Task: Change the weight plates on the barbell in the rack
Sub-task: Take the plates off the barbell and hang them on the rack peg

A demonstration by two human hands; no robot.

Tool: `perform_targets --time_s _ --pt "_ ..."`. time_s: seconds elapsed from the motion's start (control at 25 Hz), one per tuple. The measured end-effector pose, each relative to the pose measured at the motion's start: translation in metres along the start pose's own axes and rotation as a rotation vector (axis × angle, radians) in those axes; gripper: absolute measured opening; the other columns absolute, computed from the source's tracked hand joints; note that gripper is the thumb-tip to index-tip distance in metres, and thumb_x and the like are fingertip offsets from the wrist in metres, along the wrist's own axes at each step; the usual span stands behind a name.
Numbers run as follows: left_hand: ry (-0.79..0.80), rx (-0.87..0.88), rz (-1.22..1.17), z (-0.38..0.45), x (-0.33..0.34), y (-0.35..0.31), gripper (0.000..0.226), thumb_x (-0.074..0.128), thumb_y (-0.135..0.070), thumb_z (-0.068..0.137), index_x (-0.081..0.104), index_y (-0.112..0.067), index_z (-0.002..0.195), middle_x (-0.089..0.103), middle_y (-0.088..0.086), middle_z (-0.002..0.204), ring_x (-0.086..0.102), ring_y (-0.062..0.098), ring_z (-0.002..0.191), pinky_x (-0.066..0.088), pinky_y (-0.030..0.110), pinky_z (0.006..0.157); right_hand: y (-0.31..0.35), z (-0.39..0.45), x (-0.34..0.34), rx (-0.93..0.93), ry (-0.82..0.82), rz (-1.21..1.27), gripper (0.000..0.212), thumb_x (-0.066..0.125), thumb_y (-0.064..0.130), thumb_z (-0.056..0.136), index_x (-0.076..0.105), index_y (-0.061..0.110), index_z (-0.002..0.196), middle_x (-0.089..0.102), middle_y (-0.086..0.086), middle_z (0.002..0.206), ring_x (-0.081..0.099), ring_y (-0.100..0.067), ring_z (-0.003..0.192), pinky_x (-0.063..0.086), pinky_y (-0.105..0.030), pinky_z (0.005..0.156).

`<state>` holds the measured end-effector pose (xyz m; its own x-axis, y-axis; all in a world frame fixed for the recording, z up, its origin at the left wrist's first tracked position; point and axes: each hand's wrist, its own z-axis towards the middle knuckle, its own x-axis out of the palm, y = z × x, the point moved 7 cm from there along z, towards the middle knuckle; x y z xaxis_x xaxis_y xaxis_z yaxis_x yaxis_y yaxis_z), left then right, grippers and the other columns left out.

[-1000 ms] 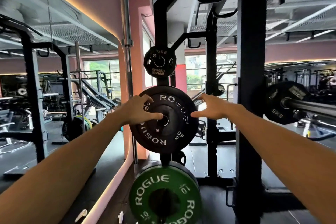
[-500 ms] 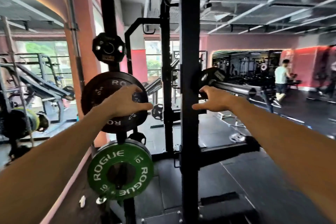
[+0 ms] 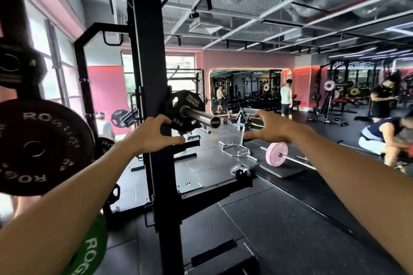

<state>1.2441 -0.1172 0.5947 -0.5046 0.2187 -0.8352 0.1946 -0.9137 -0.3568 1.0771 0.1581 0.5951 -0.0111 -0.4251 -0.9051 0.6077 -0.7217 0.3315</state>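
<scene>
- Left hand point(image 3: 154, 135): empty, fingers spread and curled, in front of the rack upright point(image 3: 152, 96); contact with the upright can't be judged. Looks shaped to take a plate rim.
- Right hand point(image 3: 269, 128): empty, splayed in open air, right of the barbell sleeve point(image 3: 201, 117).
- Small black plate point(image 3: 186, 110), marked 5 kg, sits on that sleeve against the upright. No collar visible outside it, so it should slide off freely.
- Black Rogue plate point(image 3: 42, 147) stored on a peg at far left; green plate point(image 3: 89, 250) below it.

Glossy bare-metal barbell sleeve point(image 3: 202, 117), matt black rack upright point(image 3: 154, 87), matt rubbery plate point(image 3: 35, 147).
</scene>
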Motion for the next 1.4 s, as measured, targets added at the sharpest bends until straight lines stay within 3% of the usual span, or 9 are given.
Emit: perform_targets --time_s 0.24,0.4,0.56,0.68,0.96,1.12,1.32,1.4 --pt "-0.044 -0.097 0.037 0.063 0.036 -0.032 0.074 0.074 -0.056 0.075 0.044 -0.027 0.136 0.044 0.008 0.134 0.048 0.022 0.110 0.037 0.030 0.089 -0.061 0.065 -0.001 -0.090 0.029 0.025 0.083 0.068 0.052 0.082 0.029 0.020 0.148 0.035 -0.008 0.153 0.041 -0.029 0.135 0.035 -0.040 0.110" --pt "-0.113 -0.175 0.091 0.087 0.031 -0.023 0.089 0.063 -0.073 0.058 0.046 -0.027 0.133 0.050 0.007 0.133 0.049 0.026 0.118 0.042 0.037 0.099 -0.062 0.117 0.020 -0.164 0.061 0.031 0.079 0.066 0.054 0.082 0.032 0.022 0.145 0.037 -0.008 0.152 0.042 -0.029 0.133 0.036 -0.041 0.109" --pt "-0.131 -0.249 0.114 0.118 0.036 0.004 0.079 0.065 -0.065 0.070 0.047 -0.022 0.134 0.052 0.008 0.131 0.052 0.025 0.112 0.042 0.036 0.094 -0.056 0.168 0.048 -0.225 0.064 0.108 0.082 0.066 0.052 0.083 0.028 0.020 0.147 0.038 -0.008 0.151 0.042 -0.030 0.133 0.038 -0.043 0.108" --pt "-0.161 -0.289 0.134 0.155 0.050 0.038 0.074 0.065 -0.063 0.075 0.047 -0.021 0.133 0.050 0.010 0.136 0.052 0.027 0.119 0.042 0.039 0.098 -0.053 0.213 0.073 -0.245 0.057 0.183 0.080 0.064 0.045 0.087 0.022 0.018 0.149 0.037 -0.009 0.152 0.041 -0.028 0.135 0.037 -0.044 0.108" --pt "-0.240 -0.331 0.162 0.272 0.077 0.107 0.065 0.062 -0.053 0.085 0.042 -0.019 0.137 0.052 0.010 0.133 0.054 0.029 0.116 0.044 0.042 0.099 -0.031 0.346 0.115 -0.269 0.011 0.191 0.067 0.062 0.041 0.090 0.032 0.011 0.141 0.052 -0.010 0.137 0.051 -0.030 0.123 0.042 -0.037 0.100" --pt "-0.273 -0.327 0.140 0.339 0.083 0.135 0.070 0.063 -0.043 0.087 0.035 -0.017 0.146 0.047 0.011 0.143 0.049 0.030 0.126 0.041 0.038 0.100 -0.006 0.423 0.141 -0.247 0.023 0.233 0.073 0.064 0.042 0.088 0.028 0.007 0.141 0.057 -0.011 0.120 0.055 -0.030 0.112 0.042 -0.034 0.085" --pt "-0.260 -0.299 0.079 0.398 0.104 0.168 0.085 0.067 -0.025 0.086 0.017 -0.016 0.154 0.060 0.013 0.123 0.057 0.032 0.114 0.043 0.033 0.093 0.013 0.496 0.194 -0.134 0.055 0.383 0.082 0.071 0.034 0.080 0.022 0.003 0.138 0.052 -0.017 0.128 0.053 -0.035 0.116 0.045 -0.044 0.096" --pt "-0.308 -0.293 0.120 0.417 0.111 0.175 0.075 0.067 -0.021 0.086 0.027 -0.010 0.149 0.058 0.015 0.127 0.055 0.035 0.117 0.043 0.035 0.095 0.021 0.515 0.214 -0.079 0.035 0.470 0.075 0.066 0.020 0.083 0.020 0.000 0.138 0.052 -0.021 0.130 0.053 -0.037 0.117 0.046 -0.040 0.093"
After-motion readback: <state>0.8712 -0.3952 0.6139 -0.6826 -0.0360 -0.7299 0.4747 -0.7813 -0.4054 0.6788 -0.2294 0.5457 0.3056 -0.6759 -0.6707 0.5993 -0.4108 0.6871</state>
